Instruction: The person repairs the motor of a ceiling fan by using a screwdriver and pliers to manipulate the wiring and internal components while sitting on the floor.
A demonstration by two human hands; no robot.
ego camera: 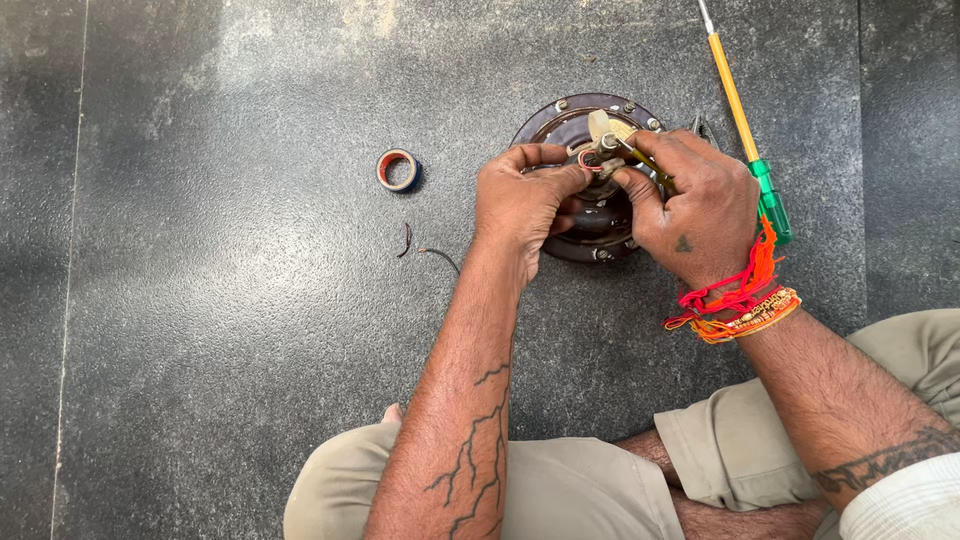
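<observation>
A round dark brown metal motor housing [560, 120] with bolts around its rim lies on the dark stone floor. My left hand [522, 200] rests over its middle and pinches thin red and pale wires [592, 160] between thumb and fingers. My right hand [695, 205] grips a small tool with a pale tip and yellowish handle [612, 135], its tip at the same wires. Red and orange threads are tied around my right wrist. The centre of the housing is hidden under both hands.
A screwdriver [745, 125] with a yellow shaft and green handle lies just right of the housing. A small roll of tape [397, 169] sits to the left, with two short curved wire scraps [425, 245] near it. My folded legs in beige trousers [560, 490] fill the bottom.
</observation>
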